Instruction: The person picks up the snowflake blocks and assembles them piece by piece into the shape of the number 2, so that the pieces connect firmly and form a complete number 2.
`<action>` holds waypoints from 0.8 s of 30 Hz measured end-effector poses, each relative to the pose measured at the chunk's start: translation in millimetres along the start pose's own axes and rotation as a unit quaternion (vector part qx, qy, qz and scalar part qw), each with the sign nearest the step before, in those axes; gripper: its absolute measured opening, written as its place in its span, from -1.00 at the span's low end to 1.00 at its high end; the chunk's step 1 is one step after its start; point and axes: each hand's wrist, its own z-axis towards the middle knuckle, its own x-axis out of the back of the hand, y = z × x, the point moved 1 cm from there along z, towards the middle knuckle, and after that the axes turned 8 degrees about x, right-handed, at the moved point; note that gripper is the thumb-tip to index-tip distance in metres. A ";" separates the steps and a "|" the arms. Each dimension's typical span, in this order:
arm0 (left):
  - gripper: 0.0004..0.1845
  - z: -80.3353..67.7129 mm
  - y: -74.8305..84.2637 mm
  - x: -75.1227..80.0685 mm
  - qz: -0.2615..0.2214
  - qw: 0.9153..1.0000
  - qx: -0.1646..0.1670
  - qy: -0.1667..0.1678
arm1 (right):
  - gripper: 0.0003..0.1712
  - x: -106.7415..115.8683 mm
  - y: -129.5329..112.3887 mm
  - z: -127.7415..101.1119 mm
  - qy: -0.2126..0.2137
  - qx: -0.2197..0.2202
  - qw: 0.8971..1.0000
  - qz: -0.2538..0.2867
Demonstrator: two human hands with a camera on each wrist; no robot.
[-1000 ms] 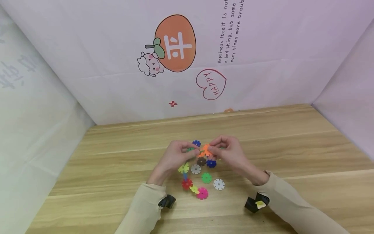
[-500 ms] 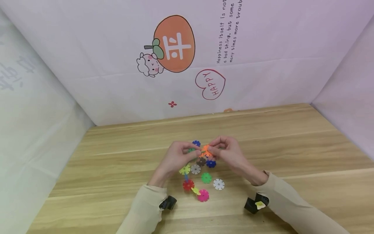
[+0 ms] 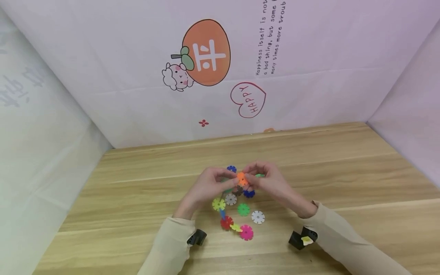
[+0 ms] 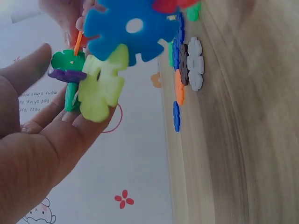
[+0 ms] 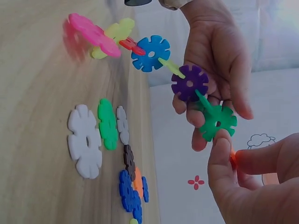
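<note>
Here the left hand (image 3: 206,187) grips a chain (image 5: 154,56) of snowflake discs above the table (image 3: 343,168), its near end trailing down. The right hand (image 3: 271,183) pinches an orange disc (image 3: 241,178) against the green disc (image 5: 216,122); best to line slot with slot, then push straight.

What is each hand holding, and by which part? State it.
Left hand holds the disc chain at its purple and green end discs. Right hand pinches an orange disc by its rim against the green one.
</note>
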 end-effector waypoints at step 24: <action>-0.70 -9.0 4.3 10.4 0.005 0.999 0.034 0.017 | -0.68 3.8 8.7 -9.7 -0.027 -0.052 0.997 -0.042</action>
